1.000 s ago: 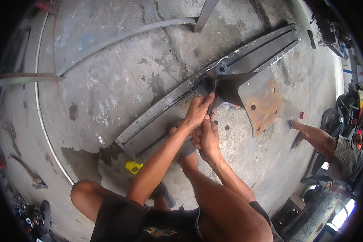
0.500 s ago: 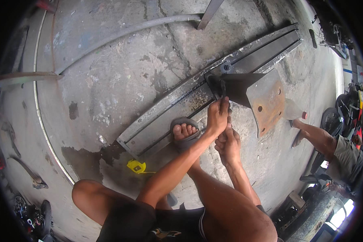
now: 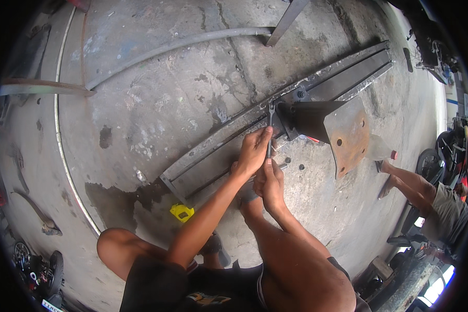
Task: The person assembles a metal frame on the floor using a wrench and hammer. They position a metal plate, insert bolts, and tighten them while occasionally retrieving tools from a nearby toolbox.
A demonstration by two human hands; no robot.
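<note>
Pointing wrench (image 3: 271,119) fwd, long axis approx. fore-aft, L hand (image 3: 253,153), R hand (image 3: 270,185) clamped on it

Forearms (image 3: 207,221) converge forward, the left grip (image 3: 255,150) curled just ahead of the curled right grip (image 3: 270,187).

Beyond the metal beam (image 3: 348,74), floor (image 3: 161,101) lies open to the curved pipe (image 3: 223,33). The bracket (image 3: 349,128) on the beam blocks passage along it.
</note>
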